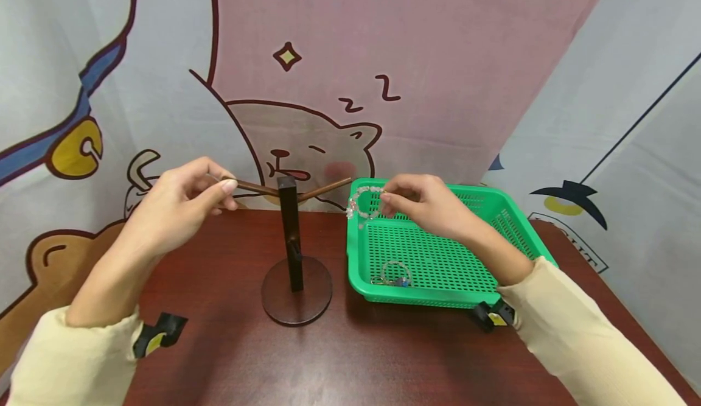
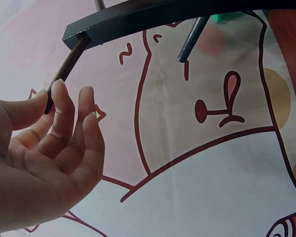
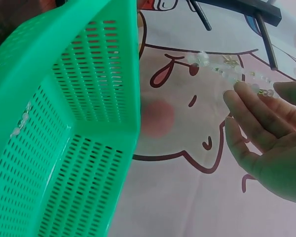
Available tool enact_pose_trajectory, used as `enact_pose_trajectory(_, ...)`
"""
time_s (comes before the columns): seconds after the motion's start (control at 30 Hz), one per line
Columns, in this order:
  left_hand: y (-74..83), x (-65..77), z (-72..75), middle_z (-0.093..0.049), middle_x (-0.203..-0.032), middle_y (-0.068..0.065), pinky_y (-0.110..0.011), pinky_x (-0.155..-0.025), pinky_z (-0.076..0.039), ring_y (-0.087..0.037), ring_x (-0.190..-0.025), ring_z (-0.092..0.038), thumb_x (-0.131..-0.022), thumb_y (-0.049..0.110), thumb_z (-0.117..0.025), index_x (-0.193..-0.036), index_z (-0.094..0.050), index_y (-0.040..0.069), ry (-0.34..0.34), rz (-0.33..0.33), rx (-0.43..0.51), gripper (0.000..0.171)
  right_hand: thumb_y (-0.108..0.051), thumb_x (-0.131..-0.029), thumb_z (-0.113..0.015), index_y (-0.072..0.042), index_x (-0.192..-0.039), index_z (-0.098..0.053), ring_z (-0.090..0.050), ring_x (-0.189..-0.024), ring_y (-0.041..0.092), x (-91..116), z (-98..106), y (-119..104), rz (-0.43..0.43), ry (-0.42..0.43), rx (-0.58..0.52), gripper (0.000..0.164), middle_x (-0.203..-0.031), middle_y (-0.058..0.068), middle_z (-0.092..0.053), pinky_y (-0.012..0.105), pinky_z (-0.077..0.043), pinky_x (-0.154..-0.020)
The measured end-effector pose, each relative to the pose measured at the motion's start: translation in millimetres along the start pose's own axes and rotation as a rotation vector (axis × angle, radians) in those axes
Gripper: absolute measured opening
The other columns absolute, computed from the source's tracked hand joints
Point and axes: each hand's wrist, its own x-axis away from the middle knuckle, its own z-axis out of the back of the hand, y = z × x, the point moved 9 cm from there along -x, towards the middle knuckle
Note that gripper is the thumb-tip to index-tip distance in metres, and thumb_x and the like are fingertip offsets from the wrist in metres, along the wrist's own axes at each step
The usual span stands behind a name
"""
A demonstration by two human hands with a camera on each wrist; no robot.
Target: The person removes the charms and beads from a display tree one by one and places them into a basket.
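Note:
A dark display stand (image 1: pixel 290 235) with a round base and thin side rods stands on the table. My left hand (image 1: pixel 181 202) pinches the end of its left rod (image 1: pixel 254 187) between thumb and fingers; the left wrist view shows the same pinch on the rod (image 2: pixel 66 69). My right hand (image 1: pixel 418 202) pinches a clear beaded bracelet (image 1: pixel 356 205) at one side, so the loop hangs toward the stand's right rod (image 1: pixel 328 188). In the right wrist view the bracelet (image 3: pixel 229 69) stretches out from the fingertips, near the stand's rods.
A green perforated plastic basket (image 1: pixel 358 290) sits on the table right of the stand, below my right hand. Inside it, near the front left corner, lies another beaded bracelet (image 1: pixel 395 272) with a blue piece. Behind the dark red table (image 1: pixel 219 345) hangs a printed cloth (image 1: pixel 438 59).

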Motion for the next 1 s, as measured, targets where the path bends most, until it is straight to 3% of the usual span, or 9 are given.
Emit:
enact_pose_trajectory(0.47, -1.4, -0.5, -0.9, -0.064, -0.077, -0.006, -0.024, -0.059, -0.042, -0.019, -0.070, -0.056, -0.095, 0.024, -0.051, -0.099, -0.058, 0.007, -0.003, 0.012, 0.015, 0.019, -0.019, -0.093, -0.055, -0.009, -0.090, -0.065, -0.059, -0.073, 0.014, 18, 9, 10, -0.053, -0.011, 0.062, 0.014, -0.075, -0.001, -0.063, 0.032, -0.046, -0.066)
enact_pose_trajectory(0.77, -1.6, -0.6, -1.1, -0.064, -0.078, -0.007, -0.024, -0.059, -0.043, -0.018, -0.071, -0.056, -0.095, 0.025, -0.051, -0.099, -0.058, 0.008, -0.008, 0.018, 0.006, 0.019, -0.017, -0.092, -0.056, -0.013, -0.088, -0.064, -0.059, -0.071, 0.011, 37, 15, 17, -0.029, -0.028, 0.127, 0.010, -0.072, -0.005, -0.060, 0.029, -0.045, -0.063)
enact_pose_trajectory(1.0, -2.1, -0.6, -1.0, -0.064, -0.078, -0.006, -0.024, -0.059, -0.043, -0.018, -0.071, -0.057, -0.095, 0.025, -0.050, -0.098, -0.057, 0.007, -0.007, 0.022, -0.001, 0.020, -0.013, -0.092, -0.056, -0.014, -0.089, -0.065, -0.059, -0.070, 0.009, 54, 9, 29, -0.015, -0.083, 0.139, 0.009, -0.075, -0.008, -0.062, 0.028, -0.047, -0.062)
